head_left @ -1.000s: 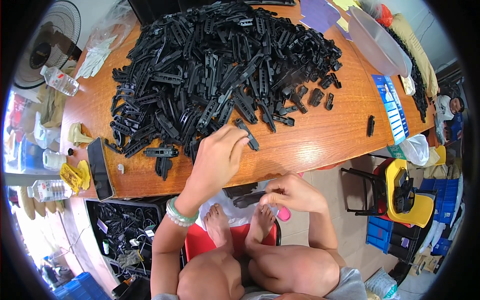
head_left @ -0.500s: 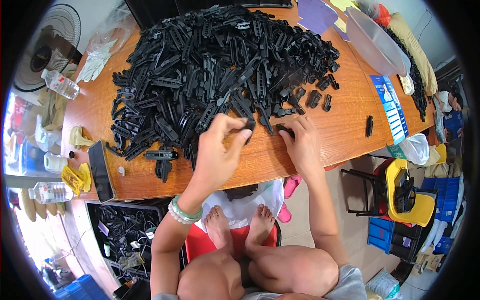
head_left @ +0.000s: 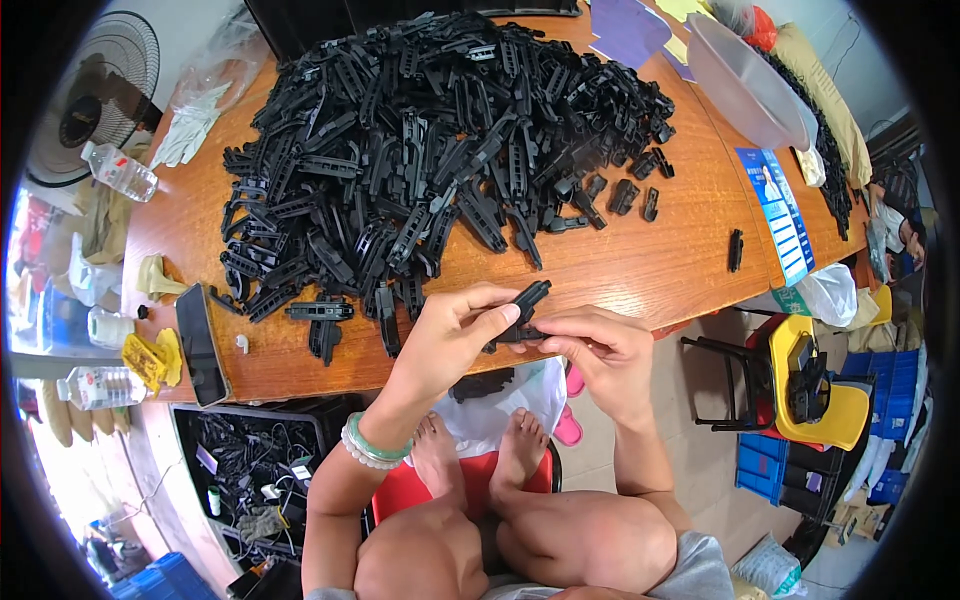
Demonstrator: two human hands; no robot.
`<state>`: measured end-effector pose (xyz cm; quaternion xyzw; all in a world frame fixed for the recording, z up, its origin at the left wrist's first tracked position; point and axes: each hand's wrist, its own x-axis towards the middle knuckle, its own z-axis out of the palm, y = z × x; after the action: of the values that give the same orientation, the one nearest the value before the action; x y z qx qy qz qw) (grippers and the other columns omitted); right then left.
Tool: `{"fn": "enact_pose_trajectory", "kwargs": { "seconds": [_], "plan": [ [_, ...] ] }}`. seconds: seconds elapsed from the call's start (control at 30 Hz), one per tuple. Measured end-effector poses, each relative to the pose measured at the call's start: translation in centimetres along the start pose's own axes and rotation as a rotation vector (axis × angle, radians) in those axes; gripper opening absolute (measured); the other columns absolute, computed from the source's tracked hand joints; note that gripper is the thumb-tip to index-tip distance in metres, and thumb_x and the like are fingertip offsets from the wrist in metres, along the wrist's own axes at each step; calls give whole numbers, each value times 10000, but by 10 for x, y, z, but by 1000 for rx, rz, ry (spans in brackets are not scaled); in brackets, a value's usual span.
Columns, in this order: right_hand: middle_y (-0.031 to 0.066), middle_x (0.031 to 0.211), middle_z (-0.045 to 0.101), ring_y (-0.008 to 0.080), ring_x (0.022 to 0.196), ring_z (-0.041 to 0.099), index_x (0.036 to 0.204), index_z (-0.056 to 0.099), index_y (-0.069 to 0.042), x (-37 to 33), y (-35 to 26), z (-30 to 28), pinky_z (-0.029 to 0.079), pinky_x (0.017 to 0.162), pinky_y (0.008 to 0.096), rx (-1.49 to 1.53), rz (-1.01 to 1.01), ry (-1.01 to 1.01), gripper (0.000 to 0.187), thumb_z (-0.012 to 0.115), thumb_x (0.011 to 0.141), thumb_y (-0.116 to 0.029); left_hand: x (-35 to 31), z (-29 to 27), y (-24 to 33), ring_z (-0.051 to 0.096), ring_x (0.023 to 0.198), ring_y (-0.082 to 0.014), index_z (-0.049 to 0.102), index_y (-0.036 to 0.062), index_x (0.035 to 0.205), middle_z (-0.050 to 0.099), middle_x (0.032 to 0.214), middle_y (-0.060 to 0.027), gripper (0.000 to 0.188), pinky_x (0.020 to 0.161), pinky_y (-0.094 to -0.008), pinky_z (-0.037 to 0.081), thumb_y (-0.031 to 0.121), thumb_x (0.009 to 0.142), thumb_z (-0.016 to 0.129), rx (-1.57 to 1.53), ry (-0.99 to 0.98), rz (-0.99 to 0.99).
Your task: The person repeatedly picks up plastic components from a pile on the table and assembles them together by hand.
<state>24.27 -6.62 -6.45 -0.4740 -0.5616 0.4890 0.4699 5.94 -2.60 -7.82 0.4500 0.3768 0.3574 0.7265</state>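
Just above the table's front edge, my left hand is closed on a long black plastic part, thumb on top and its far end pointing up to the right. My right hand meets it from the right, fingertips pinched at the part's lower end. A small dark piece seems to be between those fingers, mostly hidden. Beyond both hands lies a large heap of black plastic parts, with several short black pieces loose at its right side. Two joined parts rest left of my hands.
On the wooden table are a phone at the left edge, a blue leaflet and a translucent basin at right. A lone black piece lies near the leaflet. A yellow chair stands right; a bin of black parts sits below left.
Both hands have drawn back from the heap toward the table's front edge and come together. The part in my left hand now meets my right fingertips.
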Motion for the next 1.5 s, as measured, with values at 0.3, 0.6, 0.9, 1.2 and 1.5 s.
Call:
{"fn": "enact_pose_trajectory", "kwargs": {
  "seconds": [0.3, 0.6, 0.9, 1.2, 1.5],
  "plan": [
    [105, 858, 589, 150, 760, 590, 907, 687, 21, -1, 11, 11, 507, 577, 208, -310, -397, 190, 248, 693, 685, 131, -16, 14, -5, 647, 747, -197, 517, -46, 1193, 659, 892, -165, 392, 638, -317, 503, 64, 837, 640, 450, 6, 360],
    [131, 922, 600, 206, 850, 602, 1036, 653, -4, -2, 6, 7, 497, 676, 277, -308, -314, 205, 359, 732, 688, 35, -22, 8, -2, 613, 753, -390, 478, -25, 1209, 618, 863, -222, 440, 612, -398, 495, 79, 818, 652, 736, -3, 503],
    [152, 1023, 615, 300, 948, 593, 1197, 565, -21, 1, -3, -12, 477, 808, 356, -385, -246, -165, 537, 736, 692, -87, -25, 9, -6, 601, 766, -414, 442, -67, 1220, 607, 873, -247, 461, 608, -437, 488, 108, 838, 632, 811, -94, 557],
    [130, 957, 614, 245, 809, 622, 1102, 595, -21, -2, 2, -4, 509, 695, 313, -335, -207, -105, 428, 729, 696, -26, -28, 10, -7, 598, 709, -386, 465, -58, 1165, 600, 818, -218, 407, 578, -422, 473, 85, 826, 640, 814, -45, 601],
    [118, 834, 629, 218, 726, 620, 1015, 626, -9, 1, 5, -4, 495, 650, 294, -308, -231, -27, 361, 632, 679, 124, -23, 12, -10, 593, 644, -350, 482, -47, 1151, 589, 779, -188, 394, 527, -391, 465, 87, 821, 651, 775, -14, 674]
  ]
}}
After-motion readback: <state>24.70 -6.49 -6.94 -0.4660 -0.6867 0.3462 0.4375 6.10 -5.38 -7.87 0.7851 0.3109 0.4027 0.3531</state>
